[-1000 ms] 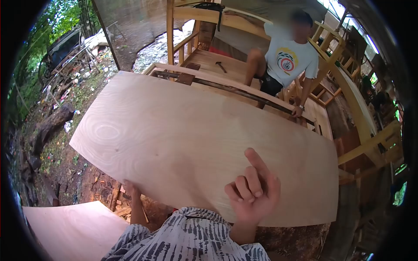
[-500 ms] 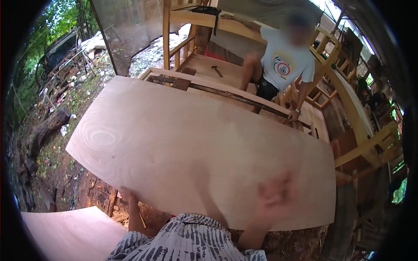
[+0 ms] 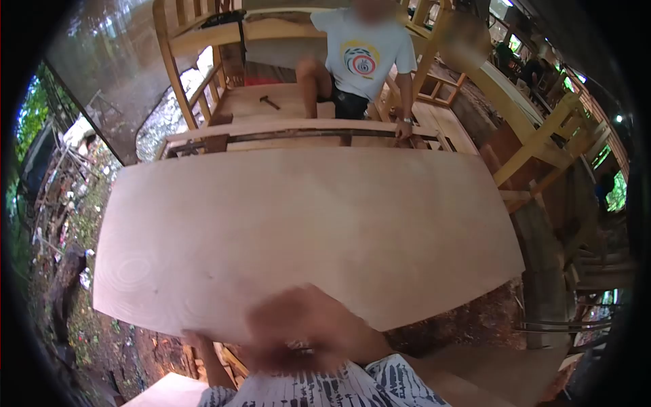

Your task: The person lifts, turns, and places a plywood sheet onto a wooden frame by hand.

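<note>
A large pale plywood sheet (image 3: 305, 217) stretches out in front of me, with a ringed grain mark near its left end. At its near left edge, my left hand (image 3: 198, 339) is closed on the rim; the fingertips are partly hidden. My right hand (image 3: 291, 322) is raised close to my chest, above the near edge of the sheet. Motion smears its fingers, so I cannot make out whether it holds anything.
Across the sheet, a co-worker in a white T-shirt (image 3: 363, 57) rests a hand (image 3: 405, 129) on a wooden frame (image 3: 271, 132). A hammer (image 3: 269, 102) lies on boards behind it. Another plywood piece (image 3: 169, 392) is low left. Wooden furniture frames (image 3: 536, 146) stand right; littered ground (image 3: 81, 183) lies left.
My right hand has moved from over the sheet's right part left and back toward my chest. The view has turned, so the sheet appears more level. My left hand stays at the near edge.
</note>
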